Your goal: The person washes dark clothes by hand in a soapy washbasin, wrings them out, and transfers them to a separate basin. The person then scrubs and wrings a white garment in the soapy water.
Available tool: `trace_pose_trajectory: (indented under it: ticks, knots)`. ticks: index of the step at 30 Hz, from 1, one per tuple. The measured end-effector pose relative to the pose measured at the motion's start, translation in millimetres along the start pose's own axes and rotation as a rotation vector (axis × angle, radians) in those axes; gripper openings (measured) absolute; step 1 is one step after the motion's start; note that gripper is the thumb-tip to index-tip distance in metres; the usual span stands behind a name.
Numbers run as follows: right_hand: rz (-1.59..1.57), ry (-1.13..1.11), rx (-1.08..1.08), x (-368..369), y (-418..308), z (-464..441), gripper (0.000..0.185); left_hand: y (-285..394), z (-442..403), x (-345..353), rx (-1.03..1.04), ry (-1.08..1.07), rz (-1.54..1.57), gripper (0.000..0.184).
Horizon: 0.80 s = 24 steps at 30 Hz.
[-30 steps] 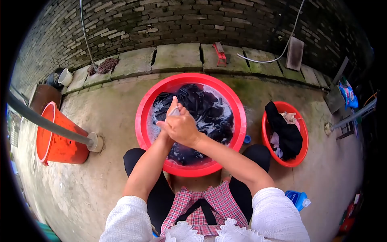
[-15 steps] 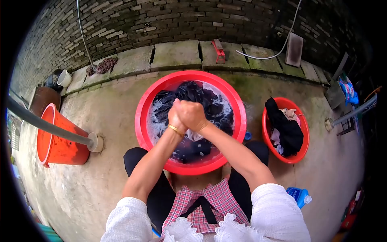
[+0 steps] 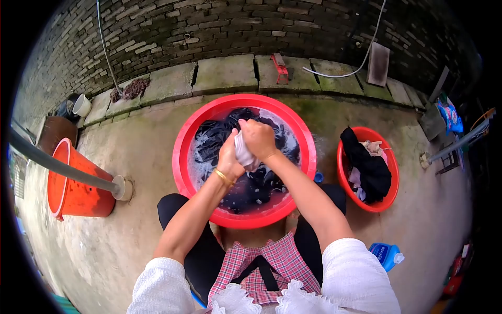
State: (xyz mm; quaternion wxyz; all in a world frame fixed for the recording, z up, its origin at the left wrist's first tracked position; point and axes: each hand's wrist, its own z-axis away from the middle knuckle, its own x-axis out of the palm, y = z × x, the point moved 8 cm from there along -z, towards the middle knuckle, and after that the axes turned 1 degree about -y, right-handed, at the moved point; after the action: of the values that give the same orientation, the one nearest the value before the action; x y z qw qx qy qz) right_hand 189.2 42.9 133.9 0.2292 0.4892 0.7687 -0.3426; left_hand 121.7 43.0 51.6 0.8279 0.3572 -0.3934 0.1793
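A small white cloth (image 3: 243, 152) is bunched between my two hands, over a big red basin (image 3: 180, 157). My left hand (image 3: 228, 157), with a gold bangle at the wrist, is closed on the cloth's left side. On its right side, my right hand (image 3: 258, 138) is curled into a fist around the cloth. Dark clothes (image 3: 246, 194) lie in sudsy water in the basin below. The palms and some fingertips are hidden.
To the right, a smaller red basin (image 3: 396, 178) holds black and pale clothes, with a blue bottle (image 3: 386, 255) nearer me. An orange bucket (image 3: 94, 194) and a grey pole (image 3: 63, 165) are at the left. A small red stool (image 3: 280, 68) stands on slabs by the brick wall.
The hands were clasped together over the basin; now they are slightly apart, with more of the white cloth showing between them. The right hand has turned and shifted a little to the right.
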Motion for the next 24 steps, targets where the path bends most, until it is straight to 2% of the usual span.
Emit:
trace_pose_trajectory:
  ticks: [1, 2, 3, 4, 5, 6, 7, 8, 9, 11, 12, 14, 16, 18, 19, 21, 23, 24]
  knots:
    - [-0.007, 0.004, 0.114, 11, 28, 5, 0.035, -2, 9, 12, -0.063, -0.053, 0.013, 0.039]
    - [-0.009, 0.011, 0.117, 11, 34, 4, 0.035, 1, 8, 13, -0.134, -0.194, -0.075, 0.041]
    - [-0.151, 0.036, 0.147, 8, 41, 3, 0.036, 10, 22, 18, -0.106, -0.181, -0.2, 0.038]
    - [-0.292, 0.053, 0.172, 5, 49, 2, 0.037, 22, 19, 7, -0.001, -0.146, -0.603, 0.034]
    - [-0.686, -0.187, 0.526, 9, 64, 4, 0.038, 33, 18, -1, 0.107, -0.103, -1.007, 0.031]
    - [-0.882, -0.336, 0.578, 5, 59, 3, 0.037, 40, 26, 7, 0.193, -0.08, -1.129, 0.026]
    - [-1.077, -0.486, 0.623, 3, 54, 6, 0.036, 44, 26, 7, 0.201, -0.081, -1.13, 0.026]
    - [-1.088, -0.527, 0.559, -6, 54, 5, 0.034, 53, 26, 5, 0.244, -0.088, -1.032, 0.024]
    - [-1.086, -0.525, 0.555, -9, 63, 8, 0.034, 61, 28, 6, 0.282, -0.094, -0.934, 0.023]
    - [-1.054, -0.675, 0.454, -3, 68, 18, 0.028, 78, 33, 10, 0.331, -0.173, -0.589, 0.018]
    - [-0.938, -0.776, 0.477, -1, 72, 27, 0.026, 88, 36, 7, 0.346, -0.165, -0.438, 0.018]
    - [-0.918, -0.758, 0.529, 10, 84, 39, 0.028, 103, 36, -2, 0.339, -0.158, -0.148, 0.021]
    - [-0.92, -0.736, 0.569, 11, 83, 35, 0.027, 103, 23, -12, 0.313, -0.13, -0.061, 0.024]
    - [-1.554, -0.238, 0.658, -10, 70, 9, 0.024, 91, 18, -5, 0.285, -0.128, -0.006, 0.025]
    - [-1.55, -0.243, 0.659, -13, 54, 4, 0.024, 81, 16, -1, 0.234, -0.128, -0.017, 0.028]
    - [-1.737, 0.002, 0.996, -20, 21, 0, 0.025, 59, -4, -4, 0.177, -0.09, -0.089, 0.031]
    - [-1.164, -0.307, 0.495, 5, -10, 0, 0.027, 34, -41, -39, 0.112, -0.082, -0.07, 0.034]
    - [-0.677, -0.323, 0.125, -9, -53, -2, 0.021, 27, -36, -35, 0.068, -0.301, -0.163, 0.037]
